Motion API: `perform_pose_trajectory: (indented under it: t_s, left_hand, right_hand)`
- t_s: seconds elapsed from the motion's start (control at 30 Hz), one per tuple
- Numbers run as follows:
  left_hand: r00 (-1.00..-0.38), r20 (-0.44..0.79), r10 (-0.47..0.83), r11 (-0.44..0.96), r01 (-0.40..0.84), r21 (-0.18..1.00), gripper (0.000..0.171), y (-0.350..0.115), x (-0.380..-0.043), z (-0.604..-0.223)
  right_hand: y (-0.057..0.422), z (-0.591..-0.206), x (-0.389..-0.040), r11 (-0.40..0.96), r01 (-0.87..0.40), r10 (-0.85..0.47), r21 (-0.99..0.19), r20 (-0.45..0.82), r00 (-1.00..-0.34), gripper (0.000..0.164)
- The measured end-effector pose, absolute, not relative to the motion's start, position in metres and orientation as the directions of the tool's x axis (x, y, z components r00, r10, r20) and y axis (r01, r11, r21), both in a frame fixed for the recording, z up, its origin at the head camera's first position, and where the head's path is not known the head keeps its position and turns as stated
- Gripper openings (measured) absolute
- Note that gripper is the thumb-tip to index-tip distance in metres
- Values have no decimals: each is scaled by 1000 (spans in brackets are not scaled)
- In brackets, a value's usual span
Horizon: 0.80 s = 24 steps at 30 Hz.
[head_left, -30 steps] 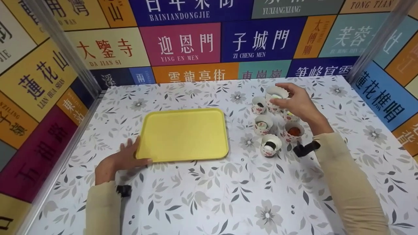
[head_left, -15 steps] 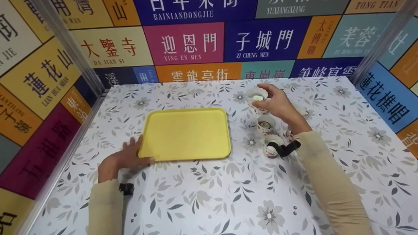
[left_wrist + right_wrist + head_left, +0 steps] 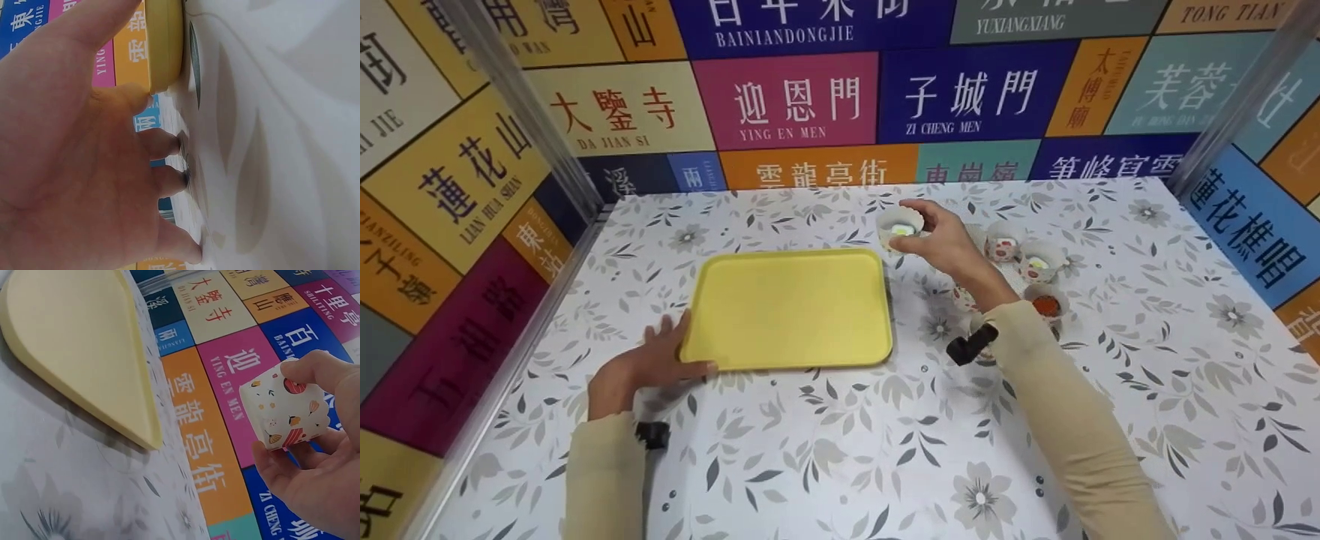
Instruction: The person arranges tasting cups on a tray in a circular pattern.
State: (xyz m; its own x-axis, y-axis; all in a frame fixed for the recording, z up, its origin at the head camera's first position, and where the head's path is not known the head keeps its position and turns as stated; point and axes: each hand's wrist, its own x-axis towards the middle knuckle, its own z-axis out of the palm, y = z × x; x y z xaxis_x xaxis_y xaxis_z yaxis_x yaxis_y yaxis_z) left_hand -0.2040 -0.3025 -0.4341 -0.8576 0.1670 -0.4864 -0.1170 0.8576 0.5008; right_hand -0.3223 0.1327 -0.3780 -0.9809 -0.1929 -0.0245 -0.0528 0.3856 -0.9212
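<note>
We see the right hand (image 3: 949, 238) pinching a patterned cup (image 3: 897, 223) by its side, thumb toward us and fingers round the far wall. This cup is raised above the tabletop (image 3: 840, 450), just beyond the far right corner of the yellow tray (image 3: 791, 311); we make out something white and yellow-green inside it. In the right wrist view we find a scalloped rim and small red and orange motifs on its white side.

The left hand (image 3: 649, 360) rests at the near left corner of the tray with its fingers spread: the thumb lies along the near edge, and the index finger touches the left edge. From the left wrist view we see the other fingertips resting on the tabletop.

To the right of the held cup we have more cups standing close together. A rear cup (image 3: 1003, 240) and a middle cup (image 3: 1041, 262) sit near a front cup (image 3: 1044, 306) with orange-red contents. Others are partly hidden by the right hand, wrist and sleeve (image 3: 1080, 427). Behind everything we see a wall (image 3: 784, 105) of coloured panels bearing Chinese characters.
</note>
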Motion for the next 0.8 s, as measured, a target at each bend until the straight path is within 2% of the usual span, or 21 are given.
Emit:
perform_pose_trajectory:
  t_s: [0.37, 0.63, 0.8]
  left_hand:
    - [-862, -483, 155, 852, -131, 508, 123, -303, -204, -436]
    - [-858, -500, 119, 860, -162, 483, 123, -301, -205, -436]
    - [-860, -489, 143, 862, -135, 489, 121, -302, -204, -435]
  right_hand:
    - [90, -405, -335, 231, -56, -167, -971, 18, -986, 69]
    - [60, -421, -340, 280, -69, -209, -958, 9, -978, 67]
    - [43, -429, -344, 257, -33, -240, -966, -31, -970, 69]
